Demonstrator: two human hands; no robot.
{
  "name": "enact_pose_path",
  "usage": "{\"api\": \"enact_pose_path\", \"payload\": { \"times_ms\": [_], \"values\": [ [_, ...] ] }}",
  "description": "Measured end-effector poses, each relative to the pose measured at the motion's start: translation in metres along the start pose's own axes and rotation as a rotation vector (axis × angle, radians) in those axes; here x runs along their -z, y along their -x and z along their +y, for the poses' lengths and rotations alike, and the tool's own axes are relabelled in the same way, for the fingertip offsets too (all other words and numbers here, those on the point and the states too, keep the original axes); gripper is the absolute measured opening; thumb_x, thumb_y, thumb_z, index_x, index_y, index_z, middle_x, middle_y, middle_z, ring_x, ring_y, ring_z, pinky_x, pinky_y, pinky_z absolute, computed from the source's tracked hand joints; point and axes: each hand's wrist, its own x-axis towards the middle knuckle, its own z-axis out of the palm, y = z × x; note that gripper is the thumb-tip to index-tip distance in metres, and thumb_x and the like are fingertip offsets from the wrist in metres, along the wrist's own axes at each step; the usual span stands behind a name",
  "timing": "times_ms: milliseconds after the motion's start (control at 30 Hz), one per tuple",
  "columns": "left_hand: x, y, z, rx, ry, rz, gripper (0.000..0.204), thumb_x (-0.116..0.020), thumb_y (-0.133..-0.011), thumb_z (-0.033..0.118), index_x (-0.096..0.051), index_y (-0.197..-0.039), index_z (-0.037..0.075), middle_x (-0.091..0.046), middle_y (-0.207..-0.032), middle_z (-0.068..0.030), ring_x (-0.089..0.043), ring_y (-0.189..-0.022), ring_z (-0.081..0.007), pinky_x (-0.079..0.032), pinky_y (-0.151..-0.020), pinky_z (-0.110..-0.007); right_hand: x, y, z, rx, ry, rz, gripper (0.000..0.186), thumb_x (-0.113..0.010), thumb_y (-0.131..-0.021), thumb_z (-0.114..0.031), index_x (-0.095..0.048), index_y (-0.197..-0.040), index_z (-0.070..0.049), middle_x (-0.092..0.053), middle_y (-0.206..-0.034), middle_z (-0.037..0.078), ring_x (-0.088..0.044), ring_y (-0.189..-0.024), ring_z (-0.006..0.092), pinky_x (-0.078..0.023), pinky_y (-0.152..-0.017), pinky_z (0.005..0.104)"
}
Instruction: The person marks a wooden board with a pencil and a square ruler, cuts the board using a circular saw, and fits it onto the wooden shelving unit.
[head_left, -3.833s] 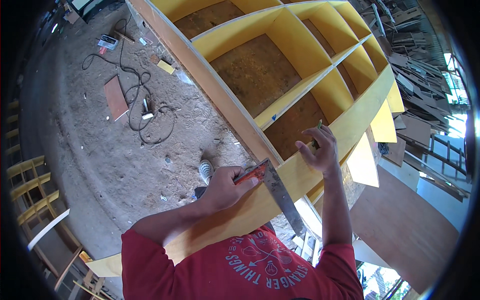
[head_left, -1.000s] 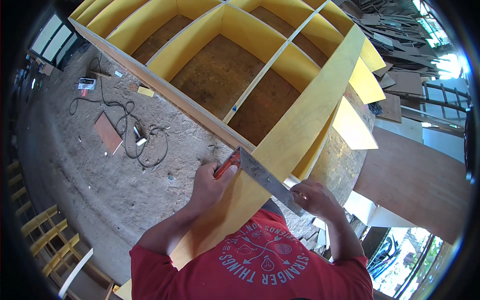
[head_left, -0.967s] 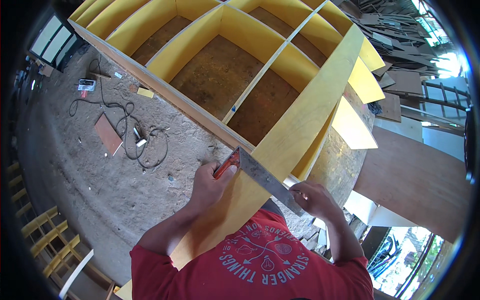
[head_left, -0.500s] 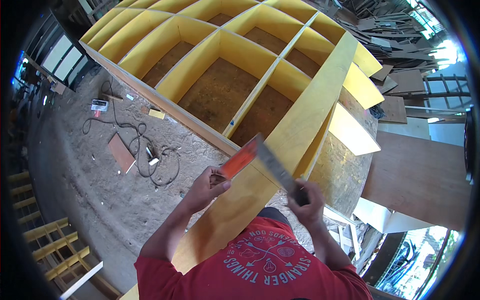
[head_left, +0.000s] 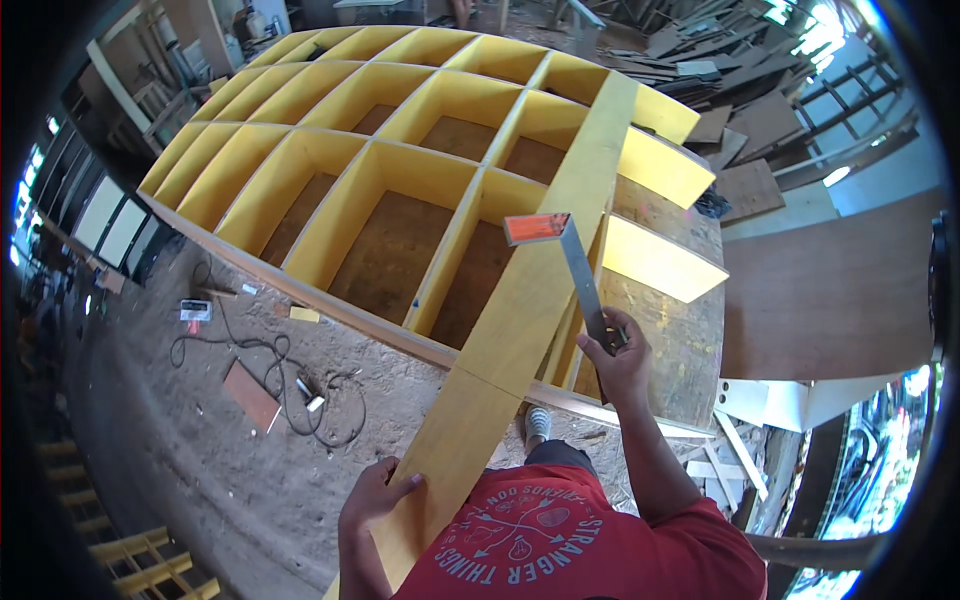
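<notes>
A long yellow board (head_left: 545, 290) lies slantwise over the yellow wooden grid frame (head_left: 376, 148) and reaches back to my body. A thin dark line crosses its face. My left hand (head_left: 378, 497) grips the board's left edge near me, thumb on top and fingers partly hidden. In my right hand (head_left: 622, 358) is a try square (head_left: 581, 268), held by the end of its metal blade. Its orange stock points left, over the board; I cannot tell whether it touches the wood.
Yellow panels (head_left: 665, 258) jut out right of the board, above a stained wooden sheet (head_left: 655, 345). On the dirt floor at left lie a looped black cable (head_left: 285, 350) and a brown offcut (head_left: 252, 396). Scrap wood (head_left: 730, 80) is heaped at the far right.
My left hand has let go of the try square's orange stock and moved down to the board. The square, in my right hand, has swung its stock up and left. The view has shifted.
</notes>
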Motion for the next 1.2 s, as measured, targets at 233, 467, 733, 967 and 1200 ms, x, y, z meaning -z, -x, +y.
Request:
{"api": "enact_pose_path", "payload": {
  "times_ms": [233, 467, 733, 967, 1200],
  "values": [
    [-0.006, -0.015, 0.002, -0.103, 0.072, -0.016, 0.053, -0.081, -0.096, 0.043, -0.073, -0.122, -0.002, -0.078, -0.104, -0.0106, -0.070, -0.092, -0.0138, -0.056, -0.082, -0.035, 0.031, 0.055, 0.012, -0.103, -0.073, 0.073, 0.059, -0.089, -0.087, -0.002, -0.061, -0.139, 0.006, -0.065, -0.124, 0.011, -0.067, -0.112, 0.0168, -0.057, -0.099, 0.0309],
    [-0.010, 0.021, -0.024, -0.088, -0.294, 0.257, 0.046, -0.085, -0.093, 0.041, -0.074, -0.107, -0.001, -0.077, -0.092, -0.0127, -0.070, -0.081, -0.0196, -0.055, -0.077, -0.036, 0.083, 0.093, 0.021, -0.067, -0.132, 0.107, 0.056, -0.088, -0.088, -0.004, -0.063, -0.137, 0.004, -0.068, -0.123, 0.011, -0.069, -0.110, 0.0167, -0.058, -0.098, 0.0315],
    [-0.059, 0.135, -0.114, -0.078, -0.553, 1.088, 0.055, -0.088, -0.087, 0.036, -0.063, -0.118, -0.001, -0.067, -0.113, -0.0210, -0.064, -0.112, -0.0399, -0.050, -0.099, -0.050, 0.160, 0.126, 0.066, -0.006, -0.133, 0.061, 0.054, -0.093, -0.085, -0.013, -0.066, -0.129, 0.003, -0.071, -0.109, 0.009, -0.067, -0.097, 0.0136, -0.058, -0.085, 0.0304],
    [-0.122, 0.227, -0.220, 0.019, -0.669, 1.579, 0.059, -0.084, -0.092, 0.038, -0.058, -0.124, -0.004, -0.063, -0.122, -0.0264, -0.058, -0.121, -0.0476, -0.045, -0.105, -0.058, 0.208, 0.194, 0.099, 0.014, -0.028, -0.098, 0.057, -0.098, -0.078, -0.018, -0.057, -0.116, -0.003, -0.058, -0.096, 0.001, -0.056, -0.076, 0.0069, -0.051, -0.067, 0.0243],
    [-0.109, 0.338, -0.354, 0.455, -0.495, 1.676, 0.066, -0.077, -0.095, 0.054, -0.060, -0.124, -0.002, -0.064, -0.122, -0.0270, -0.059, -0.120, -0.0490, -0.047, -0.103, -0.060, 0.192, 0.265, 0.100, -0.047, -0.098, -0.263, 0.047, -0.091, -0.084, -0.019, -0.062, -0.117, -0.001, -0.068, -0.102, 0.008, -0.065, -0.086, 0.0155, -0.056, -0.079, 0.0324]
  ]
}}
